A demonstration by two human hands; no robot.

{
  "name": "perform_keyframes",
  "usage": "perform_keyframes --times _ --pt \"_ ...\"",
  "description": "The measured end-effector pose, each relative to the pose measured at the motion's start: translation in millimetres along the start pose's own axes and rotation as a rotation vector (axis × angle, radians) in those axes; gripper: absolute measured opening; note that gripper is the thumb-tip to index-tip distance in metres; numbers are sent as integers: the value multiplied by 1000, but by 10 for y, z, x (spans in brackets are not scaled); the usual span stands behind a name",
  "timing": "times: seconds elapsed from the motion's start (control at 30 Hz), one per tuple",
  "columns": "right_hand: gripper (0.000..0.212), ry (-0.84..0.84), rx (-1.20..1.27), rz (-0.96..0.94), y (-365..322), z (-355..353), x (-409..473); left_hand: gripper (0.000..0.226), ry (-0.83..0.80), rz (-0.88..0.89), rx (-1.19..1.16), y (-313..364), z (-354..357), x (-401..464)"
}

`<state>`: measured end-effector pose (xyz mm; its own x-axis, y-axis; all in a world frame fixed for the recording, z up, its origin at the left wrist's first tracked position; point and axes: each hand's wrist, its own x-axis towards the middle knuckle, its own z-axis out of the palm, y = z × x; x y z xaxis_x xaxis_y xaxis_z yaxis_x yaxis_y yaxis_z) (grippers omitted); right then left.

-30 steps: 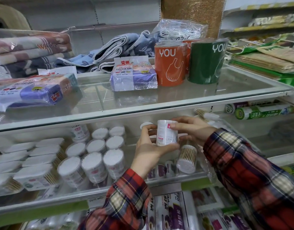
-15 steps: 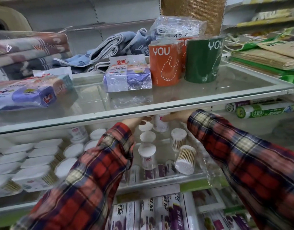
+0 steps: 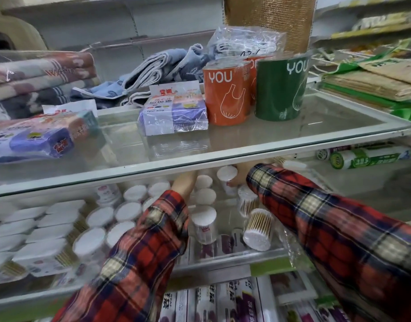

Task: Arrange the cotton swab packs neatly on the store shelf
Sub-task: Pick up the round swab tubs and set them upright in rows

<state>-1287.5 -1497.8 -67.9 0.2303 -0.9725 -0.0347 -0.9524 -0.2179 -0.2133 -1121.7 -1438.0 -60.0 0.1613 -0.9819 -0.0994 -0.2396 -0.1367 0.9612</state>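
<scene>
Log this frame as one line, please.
stage: placing | right hand grips round swab pack at shelf rear | left hand: mostly hidden

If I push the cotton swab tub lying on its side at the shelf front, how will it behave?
The tipped swab tub is round and lies on its side, so it would probably roll. It rests near the lip of the glass shelf, so it might drop off. Probably light.

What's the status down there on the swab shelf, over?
Right hand gripping a swab tub at the back. Left hand mostly hidden under the glass shelf. Tilted tub near the right sleeve.
</scene>
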Motion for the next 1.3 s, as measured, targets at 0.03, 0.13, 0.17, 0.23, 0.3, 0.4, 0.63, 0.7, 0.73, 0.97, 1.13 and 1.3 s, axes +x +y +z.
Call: perform_keyframes --times 0.03,0.13,0.17,0.23,0.3,0.4,0.63,0.7,0.73,0.97,1.13,1.3 --pt "59 9 30 8 -1 12 17 33 20 0 -40 -2 -4 -46" --pt "63 -21 34 7 6 80 59 35 5 -86 -157 -112 -9 -253" --pt "64 -25 42 9 9 85 55 35 -5 -108 -190 -192 -27 -333" --pt "59 0 39 4 27 111 70 43 -17 -179 -307 -462 -33 -345" --pt "51 15 43 -7 23 143 69 58 -5 -218 -405 -676 -44 -320" --pt "47 42 37 -10 24 172 85 63 49 -282 -460 -833 10 -396" --pt "48 17 84 6 -7 216 73 54 108 -235 -433 -935 186 -599" --pt "48 2 79 1 -31 218 70 68 141 -236 -448 -1003 228 -562" --pt "48 -2 76 -4 -32 222 70 67 144 -236 -454 -1002 248 -559" --pt "50 -15 104 9 -54 229 54 51 142 -245 -478 -859 313 -620" --pt "51 -15 110 22 -63 238 42 52 149 -255 -503 -840 377 -607" --pt "64 -32 98 46 -81 92 -58 58 169 -216 -525 -918 364 -577"
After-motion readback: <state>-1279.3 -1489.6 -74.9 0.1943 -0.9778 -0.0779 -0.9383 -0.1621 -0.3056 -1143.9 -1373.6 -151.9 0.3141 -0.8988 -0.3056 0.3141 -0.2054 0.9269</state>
